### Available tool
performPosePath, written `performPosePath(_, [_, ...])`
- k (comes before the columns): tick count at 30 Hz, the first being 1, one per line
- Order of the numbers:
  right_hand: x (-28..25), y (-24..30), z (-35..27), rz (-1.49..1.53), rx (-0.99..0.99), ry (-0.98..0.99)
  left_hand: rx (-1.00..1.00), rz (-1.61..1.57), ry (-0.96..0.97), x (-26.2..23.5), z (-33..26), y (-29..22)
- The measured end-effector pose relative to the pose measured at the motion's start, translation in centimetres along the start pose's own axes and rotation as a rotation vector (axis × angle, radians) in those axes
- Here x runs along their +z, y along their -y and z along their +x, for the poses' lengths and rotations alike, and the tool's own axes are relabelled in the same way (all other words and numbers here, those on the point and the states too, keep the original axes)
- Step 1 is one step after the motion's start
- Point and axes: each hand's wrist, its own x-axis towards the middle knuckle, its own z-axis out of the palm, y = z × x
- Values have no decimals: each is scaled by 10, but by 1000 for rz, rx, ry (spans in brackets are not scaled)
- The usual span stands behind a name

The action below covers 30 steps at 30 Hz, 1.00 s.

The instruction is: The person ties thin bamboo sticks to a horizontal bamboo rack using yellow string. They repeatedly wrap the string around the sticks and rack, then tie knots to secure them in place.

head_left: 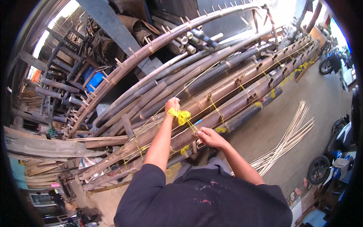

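Yellow cord, bunched and stringy, is pinched by the right hand, left grip unclear.

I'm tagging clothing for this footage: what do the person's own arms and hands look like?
The left hand and right hand are gloveless. Short dark sleeves leave the forearms bare; the dark shirt bears small reddish and pale marks.

The cord is yellow, bamboo brown, the shirt black.

Left hand reaching farther out — curled, right hand nearer — pinching
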Motion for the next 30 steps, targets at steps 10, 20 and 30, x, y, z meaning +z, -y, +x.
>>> performPosePath(10, [-26,80,97,721,-321,127,44,-414,-192,-13,38,-71])
performPosePath(20, [-46,78,149,-240,-70,-156,-401,-905,457,-13,-17,-42])
performPosePath(30, [-27,80,164,197,24,244,-174,-453,368,-35,-46,-76])
